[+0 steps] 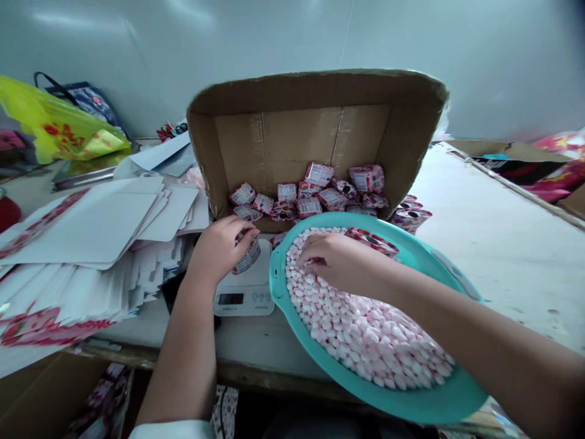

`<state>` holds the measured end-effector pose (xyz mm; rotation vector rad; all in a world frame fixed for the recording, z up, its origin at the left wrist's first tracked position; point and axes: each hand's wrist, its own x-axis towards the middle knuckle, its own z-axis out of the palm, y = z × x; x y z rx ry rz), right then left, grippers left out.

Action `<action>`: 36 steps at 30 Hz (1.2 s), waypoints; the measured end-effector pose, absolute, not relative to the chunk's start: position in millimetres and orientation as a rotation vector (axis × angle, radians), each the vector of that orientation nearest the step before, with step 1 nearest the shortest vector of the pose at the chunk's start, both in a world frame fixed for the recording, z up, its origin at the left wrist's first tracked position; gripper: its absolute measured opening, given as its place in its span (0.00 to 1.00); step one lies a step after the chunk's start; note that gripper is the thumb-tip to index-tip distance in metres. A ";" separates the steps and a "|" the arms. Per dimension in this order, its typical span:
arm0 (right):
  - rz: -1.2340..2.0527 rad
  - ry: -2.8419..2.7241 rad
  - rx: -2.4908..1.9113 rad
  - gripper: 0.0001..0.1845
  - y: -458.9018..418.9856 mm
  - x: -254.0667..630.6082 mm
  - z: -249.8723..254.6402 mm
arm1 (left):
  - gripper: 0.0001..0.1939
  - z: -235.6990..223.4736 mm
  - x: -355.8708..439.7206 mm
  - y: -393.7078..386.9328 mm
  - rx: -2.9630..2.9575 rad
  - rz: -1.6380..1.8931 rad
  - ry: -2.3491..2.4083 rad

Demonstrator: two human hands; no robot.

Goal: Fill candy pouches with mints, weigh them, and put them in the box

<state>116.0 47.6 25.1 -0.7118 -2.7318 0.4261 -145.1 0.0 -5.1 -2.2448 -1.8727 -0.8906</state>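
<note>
My left hand (223, 244) is closed around a small red-and-white printed box (248, 256). This box is over the plate of a white kitchen scale (244, 303), whose display looks dark. Inside a turquoise plastic basin (277, 274), my right hand (329, 259) dips into a heap of small pale pink candies (365, 332). Its fingers are curled together, with some candies at the fingertips; how many is hidden. Another printed box (372, 241) lies on the candies, behind my right wrist.
Behind the basin, a cardboard carton (301, 137) on its side holds several filled-looking printed boxes (309, 206). Stacked flat white cards (86, 225) spread over the left. A yellow plastic bag (59, 125) sits farther back. More printed boxes (411, 214) stand right of the carton.
</note>
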 end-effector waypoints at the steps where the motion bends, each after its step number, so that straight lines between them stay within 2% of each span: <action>1: 0.470 -2.746 -0.718 0.15 49.1 117.0 25.3 | 0.15 -5.3 -146.2 0.5 -2.232 -0.893 -1.900; 5: 0.577 -2.633 -0.818 0.16 54.1 120.7 29.1 | 0.15 -5.6 -151.8 2.0 -2.206 -0.886 -2.002; 11: 0.623 -2.442 -0.879 0.08 63.0 101.2 45.6 | 0.15 -7.5 -157.3 3.4 -2.246 -0.892 -2.047; 20: 0.696 -2.720 -0.852 0.07 80.9 -1.9 46.1 | 0.13 -8.0 -183.2 -0.3 -2.345 -1.039 -2.091; 27: 0.776 -2.723 -0.900 0.05 92.0 -5.7 32.7 | 0.16 -19.6 -179.8 6.7 -2.520 -0.968 -2.129; 36: 0.801 -2.709 -0.848 0.06 97.6 -13.1 27.4 | 0.19 -9.0 -190.7 -3.2 -1.922 -1.092 -2.172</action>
